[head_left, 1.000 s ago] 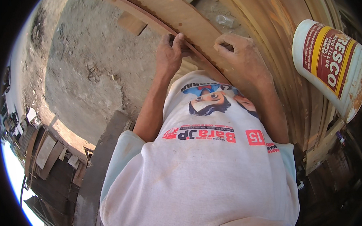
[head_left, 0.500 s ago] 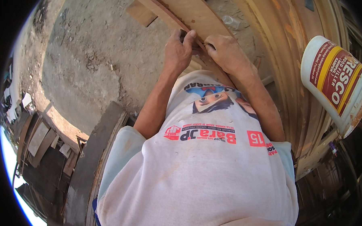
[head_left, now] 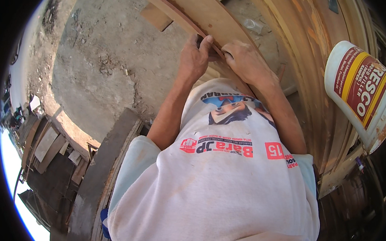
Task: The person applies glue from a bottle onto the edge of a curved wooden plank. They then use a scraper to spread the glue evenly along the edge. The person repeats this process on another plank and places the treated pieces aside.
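A long brown wooden board [head_left: 203,16] with a thin reddish edge runs from the top of the view down to my lap. My left hand [head_left: 194,59] is closed on its left edge, thumb on top and fingers bent underneath. Something dark shows by those fingertips, too shaded to name. Just to the right, my right hand [head_left: 245,62] is closed over the same board, knuckles up and fingers curled down against it. Its fingertips are hidden, so I cannot tell whether a small thing is in them.
At right, a white plastic tub [head_left: 360,93] with a red and yellow label stands tilted beside long stacked wooden boards [head_left: 300,68]. A clear plastic cup [head_left: 253,26] lies on the ground. A short wood piece [head_left: 156,17] is behind the board; scrap wood [head_left: 47,144] lies far left.
The whole view has shifted a little, so everything sits slightly further right and lower. Both hands stay on the board, with only slight finger movement in the right one.
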Available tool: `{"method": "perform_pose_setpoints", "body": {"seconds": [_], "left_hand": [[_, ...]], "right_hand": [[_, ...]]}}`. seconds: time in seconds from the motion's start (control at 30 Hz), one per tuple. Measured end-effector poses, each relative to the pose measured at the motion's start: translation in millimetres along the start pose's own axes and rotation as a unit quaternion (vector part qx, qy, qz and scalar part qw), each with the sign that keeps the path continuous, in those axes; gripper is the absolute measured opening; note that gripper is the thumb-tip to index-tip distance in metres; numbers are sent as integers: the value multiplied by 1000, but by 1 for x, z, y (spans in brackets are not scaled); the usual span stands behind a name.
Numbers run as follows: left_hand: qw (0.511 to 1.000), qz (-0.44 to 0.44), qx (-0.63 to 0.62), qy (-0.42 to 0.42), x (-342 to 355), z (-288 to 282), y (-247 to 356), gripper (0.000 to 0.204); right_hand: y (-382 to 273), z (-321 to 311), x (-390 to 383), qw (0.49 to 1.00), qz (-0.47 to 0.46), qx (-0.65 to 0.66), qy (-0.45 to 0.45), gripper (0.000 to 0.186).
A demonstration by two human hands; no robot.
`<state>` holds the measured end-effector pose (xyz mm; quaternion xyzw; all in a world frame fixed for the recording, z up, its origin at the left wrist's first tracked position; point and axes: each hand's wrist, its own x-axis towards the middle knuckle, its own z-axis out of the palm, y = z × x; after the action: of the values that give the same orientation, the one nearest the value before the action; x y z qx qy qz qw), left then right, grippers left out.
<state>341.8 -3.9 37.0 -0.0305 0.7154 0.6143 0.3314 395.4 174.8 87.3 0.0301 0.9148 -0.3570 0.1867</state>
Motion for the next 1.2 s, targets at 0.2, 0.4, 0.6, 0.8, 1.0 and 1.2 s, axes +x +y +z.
{"method": "perform_pose_setpoints", "body": {"seconds": [0.2,0.4,0.6,0.8,1.0,1.2], "left_hand": [[1000,-9,-10,12,-4,2,11,49],[999,-23,-33,17,-2,3,15,40],[1000,9,-24,-6,-5,-1,16,51],[999,0,-40,4,-6,1,21,40],[999,6,-35,-18,-4,-2,18,55],[999,-3,-38,-15,-4,-2,17,51]], "right_hand": [[5,2,0,1000,-19,16,11,21],[9,1,-5,997,-19,62,47,19],[0,-7,-2,997,-7,69,27,16],[3,-5,1,997,-11,76,27,16],[2,-6,2,995,-24,89,32,15],[1,-6,4,996,-16,85,31,15]]}}
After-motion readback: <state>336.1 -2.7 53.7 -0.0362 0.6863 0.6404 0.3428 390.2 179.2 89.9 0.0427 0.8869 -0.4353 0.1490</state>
